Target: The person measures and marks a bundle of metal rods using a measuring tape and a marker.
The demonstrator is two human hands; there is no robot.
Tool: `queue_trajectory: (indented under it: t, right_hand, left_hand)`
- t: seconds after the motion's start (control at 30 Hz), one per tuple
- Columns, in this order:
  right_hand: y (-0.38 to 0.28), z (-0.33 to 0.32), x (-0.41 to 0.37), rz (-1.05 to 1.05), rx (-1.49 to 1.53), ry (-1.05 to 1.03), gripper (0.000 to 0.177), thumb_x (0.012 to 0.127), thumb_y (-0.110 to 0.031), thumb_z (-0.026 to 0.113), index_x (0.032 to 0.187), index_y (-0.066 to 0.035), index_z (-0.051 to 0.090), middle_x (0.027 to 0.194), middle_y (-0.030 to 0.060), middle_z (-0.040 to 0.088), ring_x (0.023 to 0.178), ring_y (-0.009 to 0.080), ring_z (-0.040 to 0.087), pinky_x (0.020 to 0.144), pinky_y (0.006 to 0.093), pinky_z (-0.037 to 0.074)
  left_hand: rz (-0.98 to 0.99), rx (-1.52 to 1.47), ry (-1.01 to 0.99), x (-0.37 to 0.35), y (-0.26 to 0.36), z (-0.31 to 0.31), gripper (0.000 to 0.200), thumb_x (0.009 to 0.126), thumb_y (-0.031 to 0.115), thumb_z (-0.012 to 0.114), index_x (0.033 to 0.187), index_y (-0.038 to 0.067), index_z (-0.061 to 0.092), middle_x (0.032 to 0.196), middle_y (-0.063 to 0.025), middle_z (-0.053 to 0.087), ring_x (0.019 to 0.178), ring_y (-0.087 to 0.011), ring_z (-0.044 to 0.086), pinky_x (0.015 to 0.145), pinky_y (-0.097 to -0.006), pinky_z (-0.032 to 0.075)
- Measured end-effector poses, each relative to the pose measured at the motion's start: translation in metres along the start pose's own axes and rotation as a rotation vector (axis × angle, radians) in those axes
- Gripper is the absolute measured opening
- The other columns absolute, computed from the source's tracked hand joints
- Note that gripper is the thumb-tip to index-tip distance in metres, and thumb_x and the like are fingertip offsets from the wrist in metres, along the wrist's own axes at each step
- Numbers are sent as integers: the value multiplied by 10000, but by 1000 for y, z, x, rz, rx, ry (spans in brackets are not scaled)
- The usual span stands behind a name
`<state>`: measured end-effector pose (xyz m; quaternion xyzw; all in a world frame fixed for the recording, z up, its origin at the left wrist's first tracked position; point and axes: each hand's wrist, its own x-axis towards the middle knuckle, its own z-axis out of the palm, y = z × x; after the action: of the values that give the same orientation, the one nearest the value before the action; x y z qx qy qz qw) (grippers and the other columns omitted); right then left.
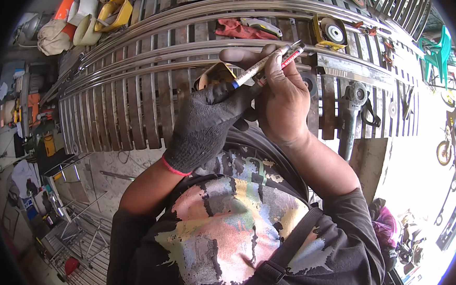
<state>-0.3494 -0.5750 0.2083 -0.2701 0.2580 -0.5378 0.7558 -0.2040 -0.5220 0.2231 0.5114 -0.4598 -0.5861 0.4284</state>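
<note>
My left hand (pixel 208 120), in a dark knit glove with a pink cuff, has its fingers closed at the lower end of a slim white pen (pixel 253 71) with a blue end. Beside that pen lies a red-and-white marker (pixel 291 57), lettering along its barrel. My bare right hand (pixel 285 96) pinches both near their upper ends, thumb across them. The hands meet above the front part of a slatted metal bench (pixel 131 108). Part of the marker's lower end is hidden by the fingers.
Long thin metal tubes (pixel 160 49) run across the bench. An angle grinder (pixel 352 105) lies at its right front. Farther back are a yellow box holding a disc (pixel 332 31), a red cloth (pixel 237 29) and a utility knife (pixel 261 25). Green chairs (pixel 439 56) stand at right.
</note>
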Motion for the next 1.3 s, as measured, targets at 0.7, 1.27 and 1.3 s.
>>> queue_trajectory:
  t: [0.7, 1.27, 1.3]
  right_hand:
    - [-6, 5, -1, 69, -16, -68, 275, 1184, -220, 439, 1238, -18, 618, 1304, 193, 749, 1023, 230, 763, 915, 376, 627]
    - [-53, -39, 25, -34, -477, -51, 293, 1144, -243, 589, 1247, 13, 688, 1057, 61, 720, 937, 105, 643, 868, 297, 517]
    - [-54, -43, 25, -21, -562, -82, 293, 1144, -248, 589, 1239, 9, 692, 1038, 53, 721, 900, 99, 644, 834, 287, 523]
  left_hand:
    - [80, -64, 67, 12, -8, 0, 211, 1035, 81, 738, 1236, 17, 742, 1098, -36, 756, 978, -99, 691, 849, -298, 579]
    - [214, 313, 9, -6, -18, -28, 384, 986, -4, 726, 1353, 103, 769, 1192, -72, 763, 986, -135, 721, 859, -277, 599]
    - [275, 410, 12, -5, -19, -31, 361, 988, 9, 736, 1336, 97, 773, 1161, -78, 770, 967, -143, 724, 838, -286, 596]
